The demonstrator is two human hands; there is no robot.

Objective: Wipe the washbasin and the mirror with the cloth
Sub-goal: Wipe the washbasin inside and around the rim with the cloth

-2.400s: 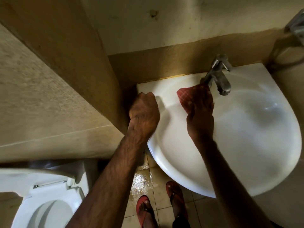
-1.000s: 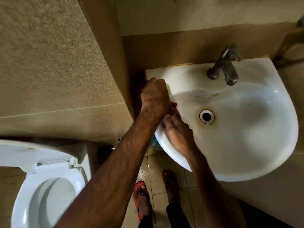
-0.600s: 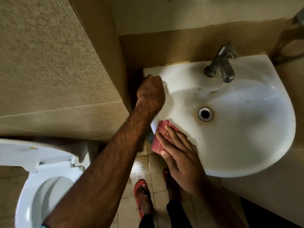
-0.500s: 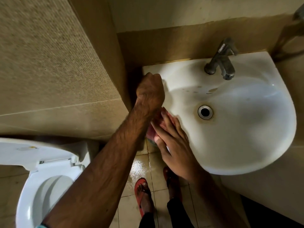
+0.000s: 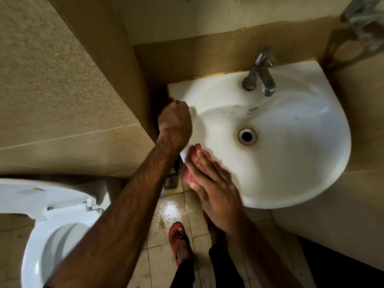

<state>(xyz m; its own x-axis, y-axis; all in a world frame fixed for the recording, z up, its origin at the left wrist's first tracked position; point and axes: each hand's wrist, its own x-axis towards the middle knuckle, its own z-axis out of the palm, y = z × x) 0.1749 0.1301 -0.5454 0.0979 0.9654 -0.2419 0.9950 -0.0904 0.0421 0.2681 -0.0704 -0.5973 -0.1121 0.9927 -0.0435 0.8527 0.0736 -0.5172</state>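
Observation:
The white washbasin (image 5: 307, 163) hangs on the wall with its drain (image 5: 246, 136) in the middle. My left hand (image 5: 174, 125) is a fist with its fingers curled over the basin's left rim. The red cloth (image 5: 192, 155) lies over the front-left rim just below that fist. My right hand (image 5: 212, 183) lies on the cloth with straight fingers and presses it against the rim. Most of the cloth is hidden under this hand. No mirror is in view.
A metal tap (image 5: 259, 75) stands at the basin's back edge. A tiled wall (image 5: 62, 90) closes in on the left, with an open toilet (image 5: 52, 235) below it. My feet in red sandals (image 5: 178, 240) stand on the wet floor tiles. A metal fixture (image 5: 365, 17) sticks out at top right.
My right hand carried the cloth from beside the tap down to the front-left rim and rubs it back and forth there. My left hand stayed on the left rim.

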